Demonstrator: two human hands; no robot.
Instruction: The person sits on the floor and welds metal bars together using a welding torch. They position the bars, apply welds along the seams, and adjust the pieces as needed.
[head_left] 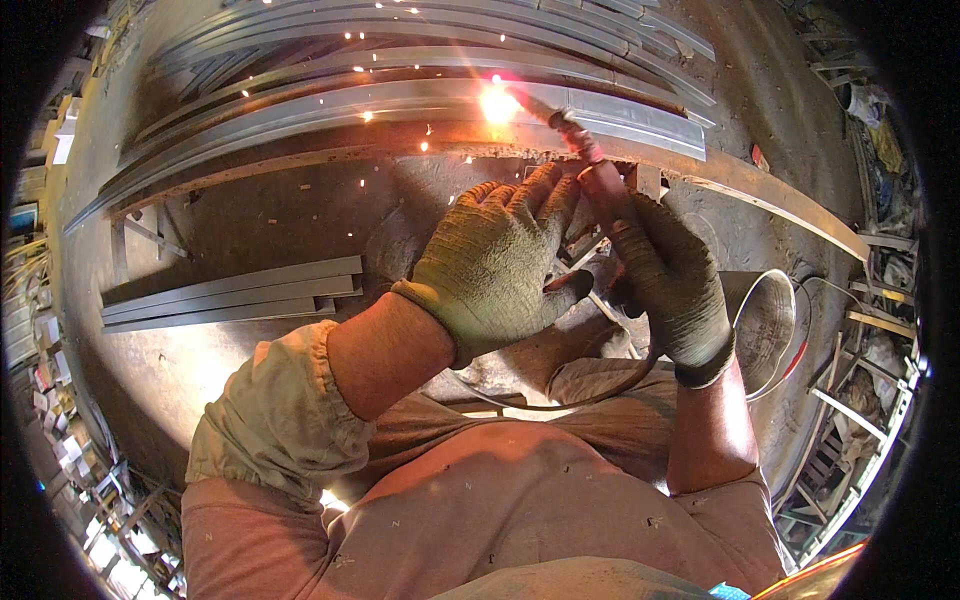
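My gloved right hand (pixel 680 285) is closed around the handle of a welding torch (pixel 603 188). The torch tip meets a bright glowing spot on the long grey metal profiles (pixel 640 118), and sparks scatter around it. My gloved left hand (pixel 490 262) is just left of the torch handle, fingers stretched toward the rusty beam (pixel 790 203) under the profiles, thumb apart. It appears to hold nothing; whether its fingertips touch the beam or torch is hard to tell. A dark cable (pixel 600 397) loops below my right hand.
Several shorter grey profiles (pixel 230 297) lie at the left. Further long metal lengths (pixel 400 25) are stacked beyond the working area. A pale hose (pixel 795 300) curves near my right forearm. Metal frames (pixel 850 415) stand along the right side, and mixed clutter (pixel 65 430) lines the left.
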